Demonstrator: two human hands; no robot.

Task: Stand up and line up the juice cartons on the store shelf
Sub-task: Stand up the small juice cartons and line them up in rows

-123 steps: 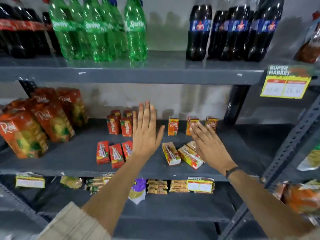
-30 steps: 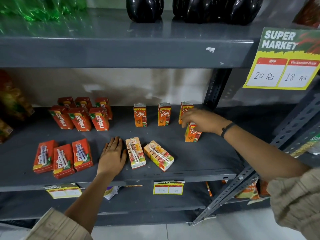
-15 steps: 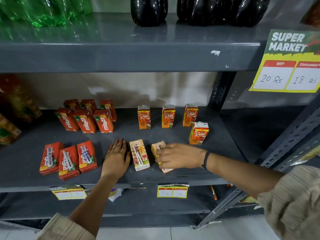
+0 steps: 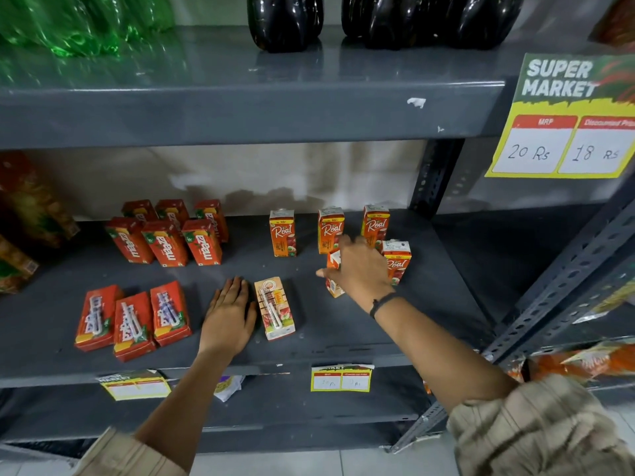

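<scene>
On the grey middle shelf [image 4: 343,331], three orange Real juice cartons [image 4: 282,232] stand in a back row. A fourth Real carton [image 4: 398,259] stands in front of the rightmost. My right hand [image 4: 359,267] is shut on another Real carton [image 4: 334,269], held upright just left of that fourth one. One Real carton [image 4: 275,308] lies flat near the front edge. My left hand [image 4: 228,316] rests flat on the shelf, fingers apart, touching that lying carton's left side.
Red Maaza cartons [image 4: 165,242] stand at back left, and three more Maaza cartons [image 4: 132,317] lie flat in front. Large juice packs [image 4: 20,214] sit far left. Soda bottles [image 4: 285,18] fill the shelf above. A price sign [image 4: 563,118] hangs right, beside a slanted rack post [image 4: 549,293].
My right hand picked the right lying carton off the front of the shelf and carried it back, upright, beside the standing fourth carton. My left hand stayed put.
</scene>
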